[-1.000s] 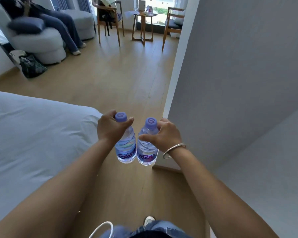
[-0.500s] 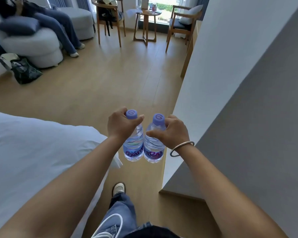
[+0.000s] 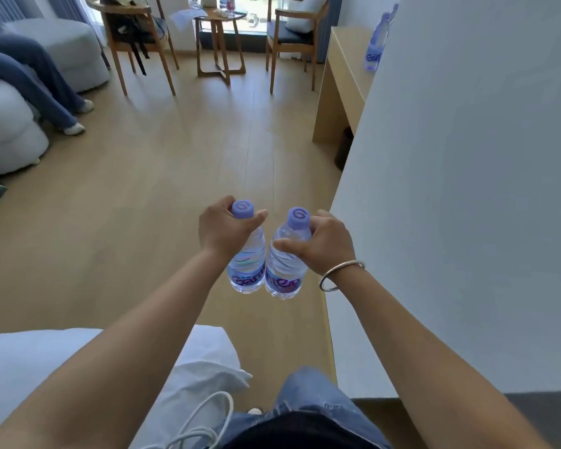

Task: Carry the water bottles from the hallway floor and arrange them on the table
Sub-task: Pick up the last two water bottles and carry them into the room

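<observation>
I carry two clear water bottles with purple caps and purple labels, upright and side by side above the wooden floor. My left hand [image 3: 224, 231] grips the neck of the left bottle [image 3: 246, 270]. My right hand [image 3: 321, 244], with a metal bangle on the wrist, grips the neck of the right bottle [image 3: 284, 273]. Ahead on the right a light wooden table [image 3: 344, 59] stands against the wall, and another water bottle [image 3: 376, 43] stands on it, partly hidden by the white wall corner.
The white wall [image 3: 450, 189] runs close along my right. A white bed corner [image 3: 208, 358] lies at lower left. A person sits on a grey sofa [image 3: 13, 124] at left. Two wooden chairs [image 3: 136, 37] and a small side table [image 3: 221, 34] stand by the window ahead.
I have walked forward past the wall corner; the bed has slid back below me, and the wooden table with a bottle on it has come into view at right. Both hands keep their bottles.
</observation>
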A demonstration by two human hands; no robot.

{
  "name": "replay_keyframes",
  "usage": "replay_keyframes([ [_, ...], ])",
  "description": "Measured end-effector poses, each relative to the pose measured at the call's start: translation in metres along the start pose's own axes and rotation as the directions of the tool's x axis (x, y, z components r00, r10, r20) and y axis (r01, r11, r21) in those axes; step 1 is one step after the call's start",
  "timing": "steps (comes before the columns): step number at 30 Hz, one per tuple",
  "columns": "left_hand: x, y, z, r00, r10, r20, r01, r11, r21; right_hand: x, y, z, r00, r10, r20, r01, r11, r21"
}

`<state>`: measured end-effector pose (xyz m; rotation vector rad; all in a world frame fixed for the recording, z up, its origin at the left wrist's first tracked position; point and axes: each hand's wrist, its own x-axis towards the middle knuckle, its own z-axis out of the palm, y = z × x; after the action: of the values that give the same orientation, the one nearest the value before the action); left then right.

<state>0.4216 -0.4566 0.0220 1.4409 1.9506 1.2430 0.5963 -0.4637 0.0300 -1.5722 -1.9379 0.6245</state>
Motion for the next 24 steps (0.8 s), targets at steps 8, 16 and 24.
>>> replay_keyframes([
  [8,0.12,-0.022,0.039,0.999,-0.007,0.042,0.007,1.0,-0.011,0.123,0.014,0.029,0.999,0.039,-0.002,-0.039,0.999,-0.024],
  [16,0.285,0.002,0.099,0.997,0.073,0.039,-0.073,0.997,-0.012,0.289,0.047,0.031,0.997,0.056,-0.057,-0.056,0.998,-0.002],
  [24,0.411,0.026,0.15,0.988,0.145,0.046,-0.141,0.987,-0.082,0.408,0.07,0.021,0.988,0.113,-0.107,-0.112,0.994,0.015],
])
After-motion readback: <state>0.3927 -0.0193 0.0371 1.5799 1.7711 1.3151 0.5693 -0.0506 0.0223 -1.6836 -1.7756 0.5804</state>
